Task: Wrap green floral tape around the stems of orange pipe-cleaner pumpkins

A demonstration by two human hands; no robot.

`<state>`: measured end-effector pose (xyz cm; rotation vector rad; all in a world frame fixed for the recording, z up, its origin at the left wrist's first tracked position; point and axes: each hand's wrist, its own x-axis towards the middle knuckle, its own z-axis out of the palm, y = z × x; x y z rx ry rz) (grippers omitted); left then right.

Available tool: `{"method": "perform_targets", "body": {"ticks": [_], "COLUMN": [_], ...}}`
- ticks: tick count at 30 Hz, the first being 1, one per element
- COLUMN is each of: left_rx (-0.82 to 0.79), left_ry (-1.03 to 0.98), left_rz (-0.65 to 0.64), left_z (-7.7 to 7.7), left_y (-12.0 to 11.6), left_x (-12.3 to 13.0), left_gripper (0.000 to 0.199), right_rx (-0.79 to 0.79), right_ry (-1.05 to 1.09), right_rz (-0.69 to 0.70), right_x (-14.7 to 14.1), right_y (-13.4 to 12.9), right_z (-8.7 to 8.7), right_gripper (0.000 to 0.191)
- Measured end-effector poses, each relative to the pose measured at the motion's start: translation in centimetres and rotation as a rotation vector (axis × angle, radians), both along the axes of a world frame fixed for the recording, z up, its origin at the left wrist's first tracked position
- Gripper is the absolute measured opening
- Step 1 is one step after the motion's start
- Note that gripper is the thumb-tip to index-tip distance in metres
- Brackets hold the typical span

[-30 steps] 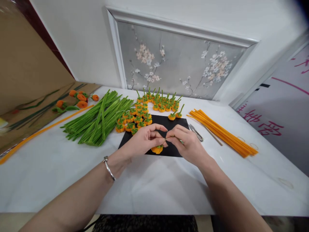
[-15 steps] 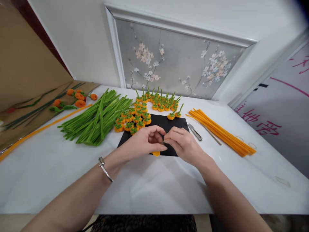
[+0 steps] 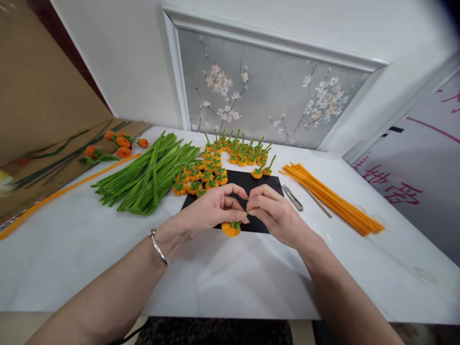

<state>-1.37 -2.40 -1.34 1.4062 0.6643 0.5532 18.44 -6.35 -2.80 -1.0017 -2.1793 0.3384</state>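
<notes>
Over the black mat (image 3: 251, 182) both hands meet at the fingertips. My left hand (image 3: 219, 208) is curled, its fingers closed on a small orange pipe-cleaner pumpkin (image 3: 230, 229) with a green top, which hangs below the thumb. My right hand (image 3: 275, 211) pinches the thin green stem end of that pumpkin, right beside the left fingertips. The stem is mostly hidden by the fingers. Finished-looking orange pumpkins (image 3: 206, 175) with curled green tops cluster at the mat's left edge. Behind them stand others (image 3: 247, 153) with straight green stems.
Green pipe cleaners (image 3: 147, 177) lie piled at left, and orange ones (image 3: 334, 199) are bundled at right. Thread snips (image 3: 293, 197) and a thin stick (image 3: 319, 203) lie between mat and bundle. Orange flowers (image 3: 122, 143) rest on brown paper at far left. A wall panel (image 3: 258, 86) rises behind.
The pumpkin under my left hand has turned into fuller view, showing its green top. Both hands stay together with small finger shifts. The camera view has moved slightly.
</notes>
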Motion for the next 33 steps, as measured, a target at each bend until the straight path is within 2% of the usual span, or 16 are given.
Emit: {"method": "perform_targets", "body": {"ticks": [7,11,14,17,21,24,33], "left_rx": [0.025,0.167,0.18,0.14,0.086,0.09,0.185], "left_ry": [0.085,0.135,0.136,0.114,0.03,0.012,0.122], "left_rz": [-0.082,0.019,0.049,0.013,-0.021,-0.005,0.079], "left_z": [0.8,0.5,0.0,-0.2,0.1,0.1,-0.4], "left_y": [0.0,-0.1,0.1,0.2,0.1,0.0,0.2], "left_x": [-0.4,0.1,0.5,0.4,0.1,0.0,0.1], "left_gripper": [0.024,0.02,0.021,0.024,0.023,0.021,0.013], "right_rx": [0.009,0.088,0.129,0.088,-0.09,-0.184,-0.123], "right_ry": [-0.059,-0.216,-0.289,-0.204,0.041,0.137,0.095], "right_rz": [-0.003,-0.059,-0.056,-0.042,-0.031,-0.014,-0.083], "right_x": [-0.2,-0.4,-0.7,-0.8,-0.8,-0.6,-0.5], "right_y": [0.1,0.3,0.3,0.2,0.0,-0.2,-0.2], "right_z": [0.0,-0.4,-0.7,-0.6,-0.2,0.2,0.3], "right_gripper": [0.016,0.017,0.018,0.015,0.01,0.009,0.009]}}
